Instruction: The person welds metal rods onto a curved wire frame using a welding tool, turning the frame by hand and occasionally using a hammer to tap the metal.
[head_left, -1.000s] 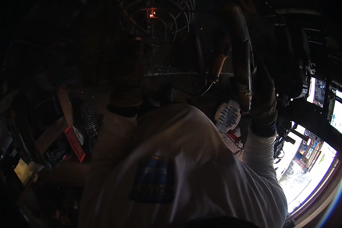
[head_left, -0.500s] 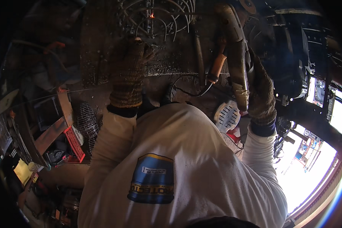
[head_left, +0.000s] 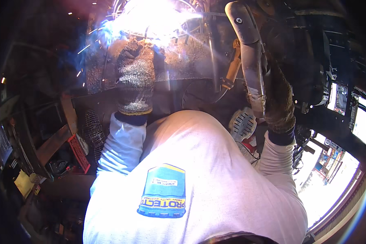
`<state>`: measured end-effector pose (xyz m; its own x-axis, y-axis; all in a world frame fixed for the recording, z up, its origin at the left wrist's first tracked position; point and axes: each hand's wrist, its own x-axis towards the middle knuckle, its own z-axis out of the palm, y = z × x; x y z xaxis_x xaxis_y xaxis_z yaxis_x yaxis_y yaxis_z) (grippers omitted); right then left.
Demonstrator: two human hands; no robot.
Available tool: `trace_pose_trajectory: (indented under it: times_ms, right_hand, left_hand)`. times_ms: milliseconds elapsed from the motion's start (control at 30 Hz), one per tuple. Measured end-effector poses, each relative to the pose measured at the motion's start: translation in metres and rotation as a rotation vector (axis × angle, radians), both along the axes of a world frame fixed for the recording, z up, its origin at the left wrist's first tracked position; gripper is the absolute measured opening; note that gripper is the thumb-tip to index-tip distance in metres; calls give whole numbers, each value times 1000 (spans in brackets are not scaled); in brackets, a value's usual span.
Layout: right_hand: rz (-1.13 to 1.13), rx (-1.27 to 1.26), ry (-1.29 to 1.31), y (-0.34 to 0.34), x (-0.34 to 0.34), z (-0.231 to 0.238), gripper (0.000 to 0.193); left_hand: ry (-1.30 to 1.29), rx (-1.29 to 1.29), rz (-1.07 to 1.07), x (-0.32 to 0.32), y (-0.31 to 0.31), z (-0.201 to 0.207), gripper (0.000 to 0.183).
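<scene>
A blinding welding arc hides the middle of the bent metal rods [head_left: 197,8] at the top of the view. My right hand [head_left: 279,97], in a knitted glove, wraps the taped handle of a long grey electrode holder [head_left: 252,61]. From the holder's far end a thin welding rod [head_left: 217,14] reaches left into the glare. My left hand [head_left: 136,69], also gloved, is just below the arc with its fingers curled in. Glare covers the fingertips, so what they grip cannot be made out.
The rods lie on a dark, spattered metal worktop [head_left: 191,65]. An orange-brown handle [head_left: 232,67] leans by its edge, left of the holder. Below it sits a pale slotted oval piece [head_left: 243,124]. A red grid [head_left: 79,152] and wire mesh [head_left: 94,128] are at left.
A small orange glow has become a bright arc with flying sparks, lighting my glove and shirt. The electrode holder has shifted slightly to the left at its far end; my left hand stays nearly in place.
</scene>
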<state>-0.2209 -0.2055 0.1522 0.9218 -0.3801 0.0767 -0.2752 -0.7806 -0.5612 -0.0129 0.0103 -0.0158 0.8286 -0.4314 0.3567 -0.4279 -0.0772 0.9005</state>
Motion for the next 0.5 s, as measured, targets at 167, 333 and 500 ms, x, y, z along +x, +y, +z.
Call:
trace_pose_trajectory:
  times_ms: [167,333,500]
  right_hand:
    - [-154,208,74,-1,-6,-2,54]
    - [-63,-50,-68,2,-12,-4,52]
    - [11,-294,-189,-1,-20,-10,47]
  left_hand:
    - [-219,115,23,0,6,10,25]
    - [-484,265,36,3,8,13,25]
    - [-731,382,77,7,3,18,26]
